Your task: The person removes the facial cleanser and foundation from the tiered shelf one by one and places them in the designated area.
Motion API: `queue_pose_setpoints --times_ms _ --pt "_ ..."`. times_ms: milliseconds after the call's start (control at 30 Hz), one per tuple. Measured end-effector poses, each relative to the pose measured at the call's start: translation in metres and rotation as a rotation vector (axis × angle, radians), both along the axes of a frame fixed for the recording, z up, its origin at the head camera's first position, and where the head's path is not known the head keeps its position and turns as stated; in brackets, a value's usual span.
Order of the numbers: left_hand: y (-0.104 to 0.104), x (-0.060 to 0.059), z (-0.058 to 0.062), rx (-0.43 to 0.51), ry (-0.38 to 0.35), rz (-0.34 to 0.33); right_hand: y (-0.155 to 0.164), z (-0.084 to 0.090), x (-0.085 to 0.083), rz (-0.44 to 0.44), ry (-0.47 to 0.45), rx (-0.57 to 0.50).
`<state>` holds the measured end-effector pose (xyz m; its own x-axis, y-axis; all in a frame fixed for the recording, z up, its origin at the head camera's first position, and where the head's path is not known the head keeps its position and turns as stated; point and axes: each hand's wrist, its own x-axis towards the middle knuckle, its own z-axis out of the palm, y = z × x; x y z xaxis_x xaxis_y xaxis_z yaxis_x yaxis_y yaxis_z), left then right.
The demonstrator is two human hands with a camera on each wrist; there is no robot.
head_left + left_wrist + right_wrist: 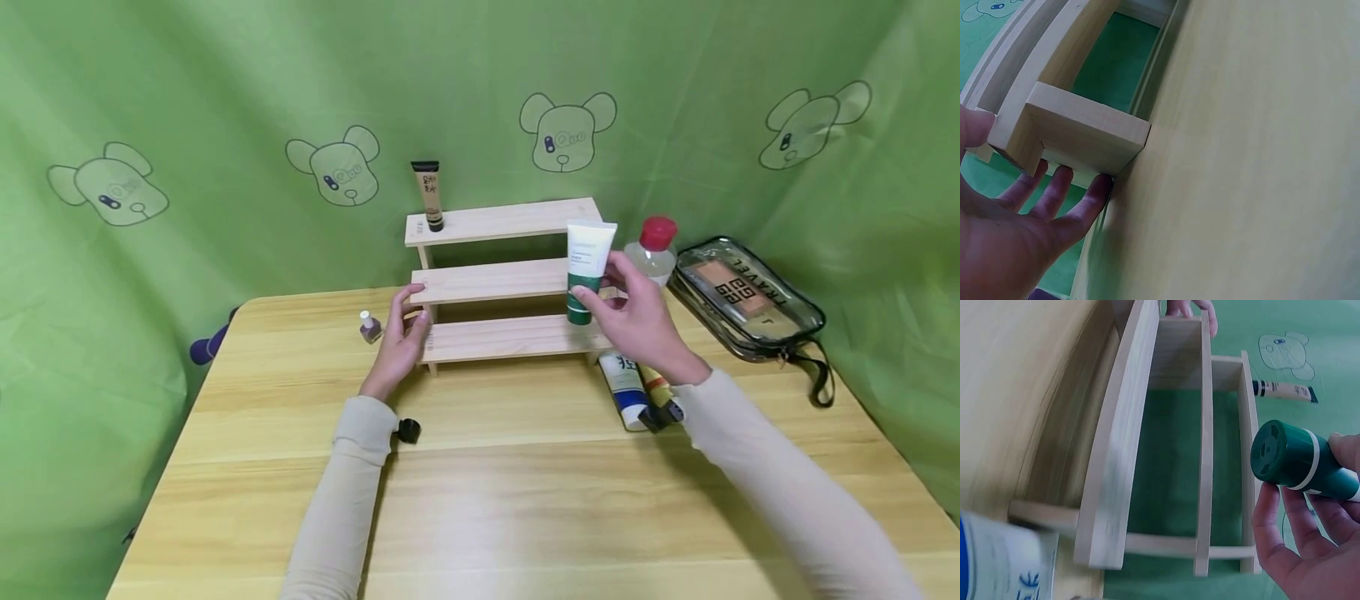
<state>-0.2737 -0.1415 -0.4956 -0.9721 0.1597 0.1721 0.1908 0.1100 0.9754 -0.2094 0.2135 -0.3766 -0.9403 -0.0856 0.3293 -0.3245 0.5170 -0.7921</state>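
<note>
In the head view my right hand (pixel 637 312) pinches a white-and-green squeeze tube (pixel 588 258) between thumb and fingers. The tube stands upright, green cap down, in front of the right end of a three-tier wooden shelf (pixel 502 335). The right wrist view shows the cap (pixel 1282 456) beside the top tier, apart from the boards. My left hand (pixel 401 337) rests against the shelf's left end, its fingers (pixel 1088 203) extended along the side panel. On the top tier's left end stands a tan tube with a black cap (pixel 430 196).
A small nail polish bottle (pixel 369 327) stands left of the shelf. To the right are a red-capped clear bottle (pixel 655 246) and a clear travel pouch (pixel 750 296). A white-and-blue tube (pixel 624 387) and a yellow tube (pixel 656 383) lie by the shelf's front right leg.
</note>
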Motion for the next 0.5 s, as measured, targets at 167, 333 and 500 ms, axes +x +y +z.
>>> queue_pose_setpoints --times_ms 167,333,500 --pt "0.000 0.000 0.000 0.007 0.002 -0.003 0.016 -0.001 0.008 -0.026 0.007 0.004" --pt "0.000 0.001 0.002 0.001 0.007 0.000 0.029 -0.002 0.014 -0.057 -0.003 0.010" --pt "0.000 0.001 0.002 -0.011 0.011 0.003 0.043 -0.006 0.019 -0.088 -0.014 0.018"
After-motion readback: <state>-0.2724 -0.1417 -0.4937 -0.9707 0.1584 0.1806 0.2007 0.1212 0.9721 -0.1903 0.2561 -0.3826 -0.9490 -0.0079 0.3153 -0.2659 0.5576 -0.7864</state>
